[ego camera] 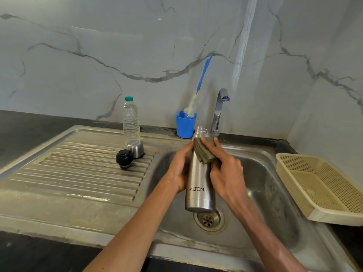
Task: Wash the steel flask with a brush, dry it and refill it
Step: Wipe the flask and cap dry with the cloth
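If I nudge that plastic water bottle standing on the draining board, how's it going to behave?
The plastic water bottle is tall, narrow and stands upright on the ridged draining board, so it would probably tip rather than slide. It looks thin-walled and clear, so likely light and squeezable. How full it is I cannot tell. Once down, its round body would probably roll.

The upper left side of the steel flask [199, 185] is covered by the left hand [179, 169], and its shoulder is wrapped by the cloth [205, 152] under the right hand [225, 171]. The basket [318, 185] is cut off at the right edge. The brush [193, 104] tip is hidden inside the blue cup [185, 126]. Both forearms are cut off at the near edge.
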